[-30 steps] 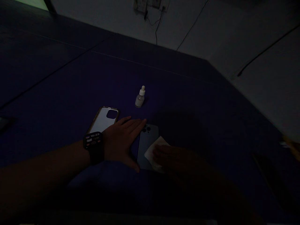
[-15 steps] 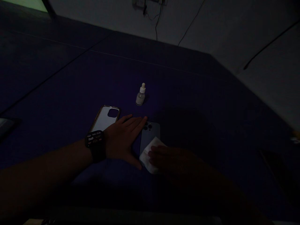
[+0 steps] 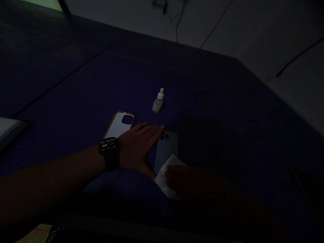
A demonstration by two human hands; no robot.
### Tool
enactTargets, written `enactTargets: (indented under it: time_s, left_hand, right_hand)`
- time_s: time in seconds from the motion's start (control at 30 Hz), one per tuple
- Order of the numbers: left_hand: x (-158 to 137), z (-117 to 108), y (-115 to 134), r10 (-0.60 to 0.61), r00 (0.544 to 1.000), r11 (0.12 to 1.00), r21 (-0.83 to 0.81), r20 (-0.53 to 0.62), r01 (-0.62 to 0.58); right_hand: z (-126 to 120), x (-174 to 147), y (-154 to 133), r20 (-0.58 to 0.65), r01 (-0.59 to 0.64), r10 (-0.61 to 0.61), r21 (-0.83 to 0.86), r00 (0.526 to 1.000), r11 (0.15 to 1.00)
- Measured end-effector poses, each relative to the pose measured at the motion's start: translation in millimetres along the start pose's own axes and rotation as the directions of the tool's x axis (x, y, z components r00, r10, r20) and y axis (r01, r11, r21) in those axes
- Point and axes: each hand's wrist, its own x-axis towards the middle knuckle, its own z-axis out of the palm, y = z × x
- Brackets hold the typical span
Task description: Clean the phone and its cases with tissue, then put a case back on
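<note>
A smartphone (image 3: 165,148) lies back side up on the dark blue surface, its camera lenses at the far end. My left hand (image 3: 139,146), with a smartwatch on the wrist, is spread flat; its fingertips and thumb touch the phone's left edge. Under the fingers of my right hand (image 3: 182,177) a white wipe (image 3: 168,168) is pressed on the phone's near end, covering it. The right arm is very dark. Just behind my left hand lies a clear phone case (image 3: 118,125) with a gold-coloured rim, partly hidden by the hand and watch.
Beyond the phone stands a small dropper bottle (image 3: 157,104) with a white cap. A pale, flat-sided object (image 3: 11,128) sits at the left edge. Cables (image 3: 180,20) hang along the wall behind. The room is dim.
My right hand has slid the wipe toward the phone's near end, baring more of its back. The left hand keeps its place at the phone; the whole view has shifted slightly.
</note>
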Motion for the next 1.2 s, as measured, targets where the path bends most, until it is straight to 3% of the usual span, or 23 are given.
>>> enactTargets:
  time_s: [0.13, 0.23, 0.4, 0.57, 0.73, 0.9, 1.03, 1.2]
  left_hand:
    - [0.3, -1.5, 0.6, -0.014, 1.000, 1.000, 0.001, 0.005, 0.014]
    - [0.3, -1.3, 0.7, -0.017, 1.000, 1.000, 0.006, 0.001, 0.017]
    - [0.3, 0.6, 0.6, -0.007, 1.000, 1.000, 0.025, -0.017, 0.008]
    - [0.7, 1.5, 0.3, -0.015, 1.000, 1.000, 0.006, -0.009, 0.015]
    - [0.6, 2.6, -0.9, 0.000, 1.000, 1.000, -0.004, -0.020, -0.001]
    - [0.7, 1.5, 0.4, -0.020, 1.000, 1.000, -0.001, -0.009, 0.020]
    - [0.5, 0.9, 1.2, -0.016, 1.000, 1.000, -0.001, -0.002, 0.016]
    - [1.1, 0.3, 1.0, -0.036, 0.999, 0.999, -0.009, 0.017, 0.036]
  right_hand:
    - [-0.5, 5.0, -0.9, -0.081, 0.019, -0.024, -0.054, 0.996, 0.998]
    - [-3.8, 4.5, -0.7, -0.056, -0.028, 0.025, -0.052, 0.998, 0.998]
    - [-0.2, 7.9, -2.1, -0.053, 0.071, -0.069, 0.038, 0.996, 0.997]
    - [4.4, 9.6, 1.0, -0.069, 0.014, -0.015, -0.023, 0.997, 1.000]
    - [12.8, 15.9, 5.1, -0.163, 0.130, -0.137, -0.052, 0.977, 0.990]
    - [12.3, 16.0, 9.8, -0.141, 0.037, -0.051, -0.095, 0.989, 0.995]
    - [14.3, 20.4, 5.2, -0.141, 0.155, -0.158, -0.029, 0.977, 0.987]
    - [13.8, 22.7, 12.3, -0.223, 0.035, -0.064, -0.130, 0.973, 0.991]
